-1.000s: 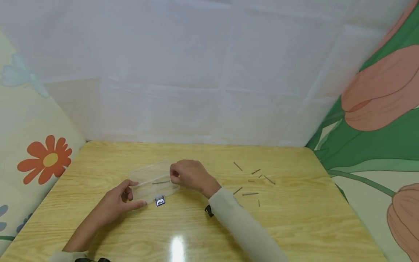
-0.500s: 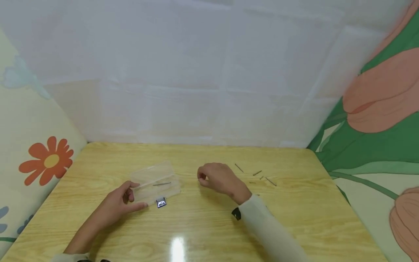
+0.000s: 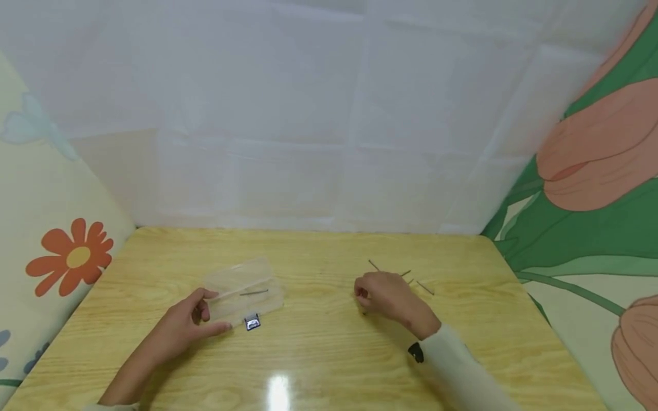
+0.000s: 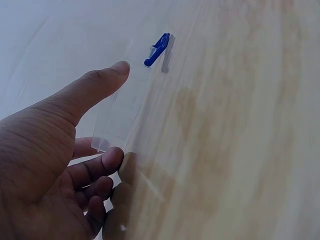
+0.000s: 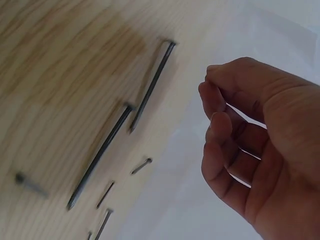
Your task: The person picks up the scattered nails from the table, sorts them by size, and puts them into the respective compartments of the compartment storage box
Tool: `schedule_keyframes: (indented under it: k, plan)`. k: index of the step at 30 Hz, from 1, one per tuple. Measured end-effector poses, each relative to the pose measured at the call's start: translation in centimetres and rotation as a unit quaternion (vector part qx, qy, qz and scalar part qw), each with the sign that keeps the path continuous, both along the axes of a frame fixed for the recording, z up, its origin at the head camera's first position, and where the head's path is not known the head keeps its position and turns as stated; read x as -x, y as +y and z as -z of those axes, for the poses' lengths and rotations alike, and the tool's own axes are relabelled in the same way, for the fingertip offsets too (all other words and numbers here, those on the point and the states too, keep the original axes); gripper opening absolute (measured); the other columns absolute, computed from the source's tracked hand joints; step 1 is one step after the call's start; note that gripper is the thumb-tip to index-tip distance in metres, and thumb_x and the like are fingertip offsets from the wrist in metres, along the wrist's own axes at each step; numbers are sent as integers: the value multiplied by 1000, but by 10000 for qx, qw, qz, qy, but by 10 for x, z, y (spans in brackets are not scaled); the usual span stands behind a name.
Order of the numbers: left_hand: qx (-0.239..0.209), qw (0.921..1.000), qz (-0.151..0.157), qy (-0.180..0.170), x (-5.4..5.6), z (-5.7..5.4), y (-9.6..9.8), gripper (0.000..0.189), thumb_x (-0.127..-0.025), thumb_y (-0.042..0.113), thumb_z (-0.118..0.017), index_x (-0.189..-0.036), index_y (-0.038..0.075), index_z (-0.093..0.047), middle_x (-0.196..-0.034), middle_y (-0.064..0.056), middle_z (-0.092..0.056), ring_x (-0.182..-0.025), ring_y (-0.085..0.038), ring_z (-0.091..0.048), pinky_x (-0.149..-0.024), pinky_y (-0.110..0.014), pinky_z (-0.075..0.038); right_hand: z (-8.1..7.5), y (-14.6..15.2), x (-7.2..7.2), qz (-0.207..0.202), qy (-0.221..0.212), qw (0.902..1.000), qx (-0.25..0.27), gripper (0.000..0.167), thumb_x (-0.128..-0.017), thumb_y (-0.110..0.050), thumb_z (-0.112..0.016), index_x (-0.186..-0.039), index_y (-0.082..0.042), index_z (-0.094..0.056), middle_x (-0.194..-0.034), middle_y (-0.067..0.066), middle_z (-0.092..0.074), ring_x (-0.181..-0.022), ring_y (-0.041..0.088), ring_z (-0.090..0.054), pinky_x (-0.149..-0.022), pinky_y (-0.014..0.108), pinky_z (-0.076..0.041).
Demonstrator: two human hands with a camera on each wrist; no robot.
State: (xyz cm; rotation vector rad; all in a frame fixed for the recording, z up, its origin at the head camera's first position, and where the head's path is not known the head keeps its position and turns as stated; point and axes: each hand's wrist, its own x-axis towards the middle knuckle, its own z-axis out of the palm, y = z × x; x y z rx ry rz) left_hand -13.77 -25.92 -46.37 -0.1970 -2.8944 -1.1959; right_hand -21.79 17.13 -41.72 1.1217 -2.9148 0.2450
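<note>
A clear plastic box [image 3: 240, 274] with its lid open lies at the left of the table. Inside it lies one long nail [image 3: 254, 293]; a blue clasp [image 3: 252, 322] sits on its near edge. My left hand [image 3: 185, 321] grips the box's left end, thumb [image 4: 100, 82] along one edge and forefinger at the other. My right hand [image 3: 393, 299] is over the loose nails, its fingers loosely curled with nothing visible between them. In the right wrist view, two long nails [image 5: 152, 87] and several short nails [image 5: 142, 166] lie beside that hand.
More nails [image 3: 425, 287] lie just beyond my right hand, partly hidden by it. The wooden table [image 3: 319, 354] ends at a white sheet [image 3: 308, 188] behind. Flower-printed panels [image 3: 67, 257] stand on both sides.
My right hand has left the box and moved right, over the loose nails. The long nail now lies free in the box. My left hand stays at the box's end.
</note>
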Motion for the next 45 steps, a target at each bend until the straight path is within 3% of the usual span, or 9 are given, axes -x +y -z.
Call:
schedule_keyframes:
  k: [4,10,18,28,34,38,45]
  plan:
    - [-35,10000,11,14,0,-1,0,69,-81,38,-89,-127,-2,-57,-86,-2,-51,-74,-14,-49,-65,-28,-42,5,16,5,54,67,10000,45,10,-94,-10,-69,-89,-17,-73,-85,-8,-66,-76,9,-61,-66,29,-51]
    - [-53,10000,27,58,1,-1,0,66,-82,37,-89,-126,-1,-58,-86,-2,-51,-74,-14,-48,-65,-28,-42,7,31,11,-137,-248,9994,202,21,-97,-8,-66,-80,-19,-64,-81,-11,-60,-72,7,-53,-67,30,-47]
    - [-6,9999,20,101,0,-1,-1,65,-82,38,-89,-125,0,-57,-86,-2,-51,-74,-13,-47,-64,-28,-41,8,39,10,-273,-392,9985,279,9,-96,-10,-73,-91,-17,-73,-93,-6,-69,-86,10,-65,-75,34,-55]
    - [14,9999,35,167,0,-2,0,65,-82,39,-89,-124,0,-57,-85,-1,-51,-73,-14,-47,-64,-28,-41,13,41,12,-302,-550,9980,83,28,-96,-8,-69,-75,-23,-59,-73,-15,-50,-66,4,-44,-62,28,-41]
    - [37,9998,5,190,0,-3,1,65,-82,39,-89,-124,0,-58,-85,-1,-51,-73,-14,-48,-65,-28,-41,14,42,14,-221,-632,9977,133,28,-86,-1,-66,-72,-23,-56,-67,-14,-44,-61,4,-38,-60,28,-36]
    - [40,9998,5,184,0,-3,1,64,-82,39,-89,-123,1,-58,-85,-1,-51,-73,-14,-48,-65,-28,-41,16,42,17,-343,-549,9978,103,27,-81,-1,-68,-71,-22,-54,-66,-13,-43,-60,4,-37,-59,28,-37]
    - [70,9997,-30,251,0,-3,1,63,-81,39,-90,-120,1,-58,-83,0,-51,-73,-13,-48,-66,-28,-41,19,43,19,-485,-517,9974,99,25,-82,-3,-70,-73,-22,-56,-69,-14,-47,-60,3,-40,-63,29,-41]
